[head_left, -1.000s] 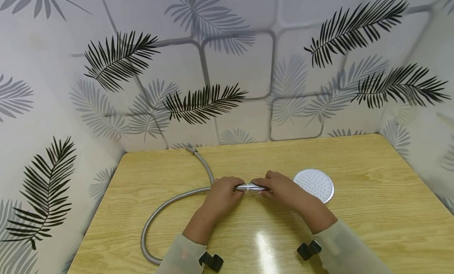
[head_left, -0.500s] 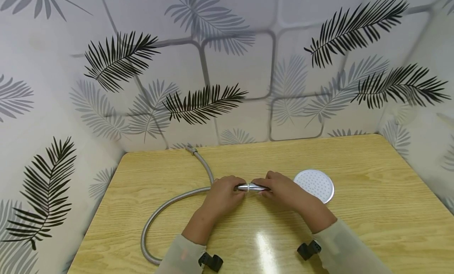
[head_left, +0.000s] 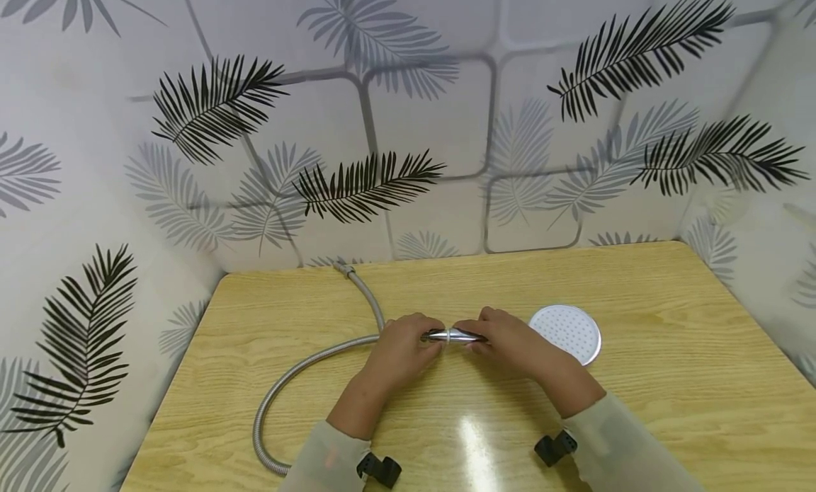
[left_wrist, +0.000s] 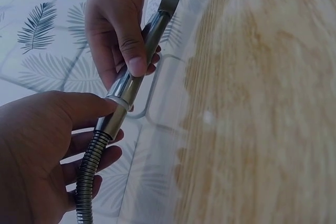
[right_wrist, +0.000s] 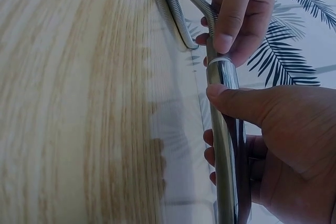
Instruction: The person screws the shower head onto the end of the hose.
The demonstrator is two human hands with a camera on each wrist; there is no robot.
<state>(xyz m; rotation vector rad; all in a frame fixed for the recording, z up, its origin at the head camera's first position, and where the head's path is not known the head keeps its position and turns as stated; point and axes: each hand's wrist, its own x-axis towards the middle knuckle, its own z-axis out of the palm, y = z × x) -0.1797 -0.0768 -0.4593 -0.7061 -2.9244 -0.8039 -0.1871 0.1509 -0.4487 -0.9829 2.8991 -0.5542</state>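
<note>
My right hand (head_left: 506, 336) grips the chrome handle of a shower head (head_left: 566, 334), thumb along one side and fingers round the other. The round white face with small nozzles shows beyond the right wrist. My left hand (head_left: 403, 347) pinches the metal end fitting (left_wrist: 109, 124) of a shower hose (left_wrist: 86, 182) between thumb and fingers. Handle and fitting are in line, end to end, with a pale ring (left_wrist: 121, 102) at the joint. In the right wrist view the left thumb lies on the fitting just above this ring. Any thread inside is hidden.
The ribbed hose (head_left: 264, 407) loops across the left of the wood-grain table (head_left: 669, 315) and passes behind the left forearm. Its other end fitting (head_left: 344, 267) lies at the back edge. Walls with a leaf pattern (head_left: 370, 187) stand behind and beside the table.
My left fingers and the joint have shifted very slightly to the right. My right hand keeps its grip on the handle, and the hose lies as before.
</note>
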